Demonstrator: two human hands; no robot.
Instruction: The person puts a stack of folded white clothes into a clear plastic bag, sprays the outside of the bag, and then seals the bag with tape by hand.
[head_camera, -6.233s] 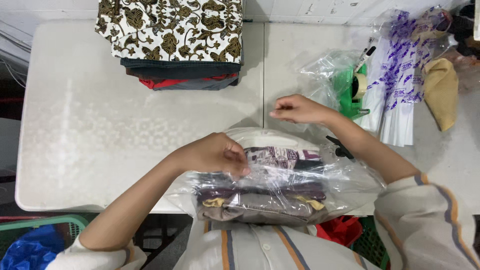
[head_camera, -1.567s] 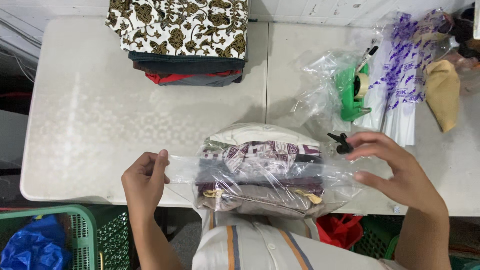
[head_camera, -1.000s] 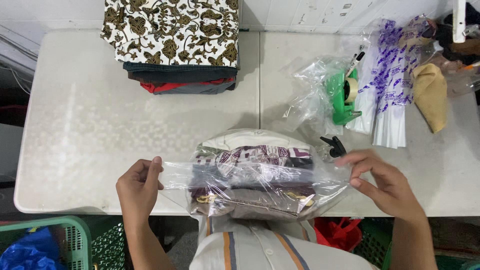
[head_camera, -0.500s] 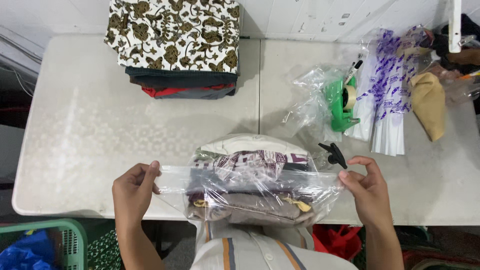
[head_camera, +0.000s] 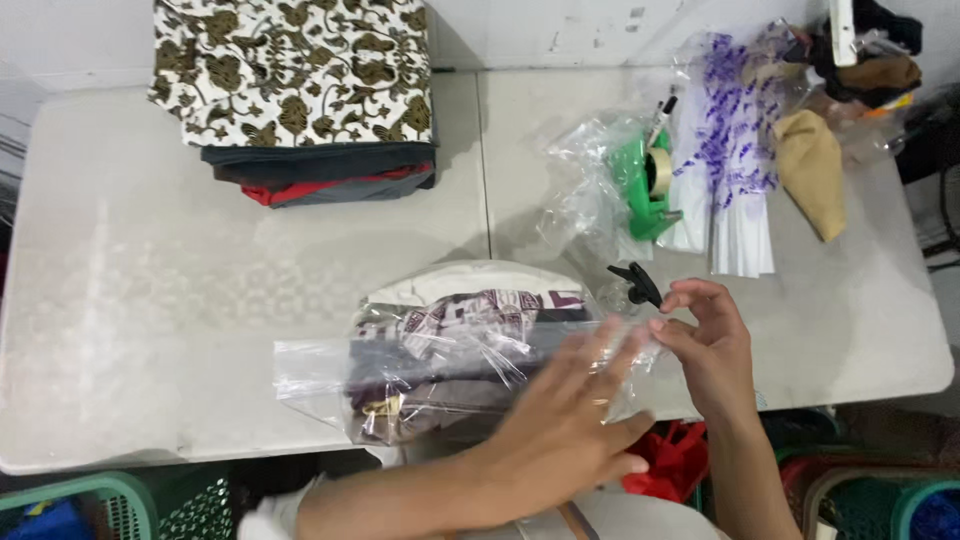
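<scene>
Left hand (head_camera: 570, 420) now swept across clear bag (head_camera: 440, 370) of folded clothes, fingers spread flat, gripping nothing; right hand (head_camera: 705, 340) pinches bag's end.

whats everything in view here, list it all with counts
table: one, white, fills the view
clear bag of folded cloth: one, patterned purple and cream inside, near edge, centre
stack of folded cloth: one, brown-and-cream print over dark and red layers, far left
tape dispenser: one, green, in loose clear plastic, right of centre
printed plastic bags: one bundle, clear with purple print, far right
black clip: one, beside the bag's right end
baskets: green, below the table edge
left hand: open, blurred, over the bag
right hand: at the bag's right end
</scene>
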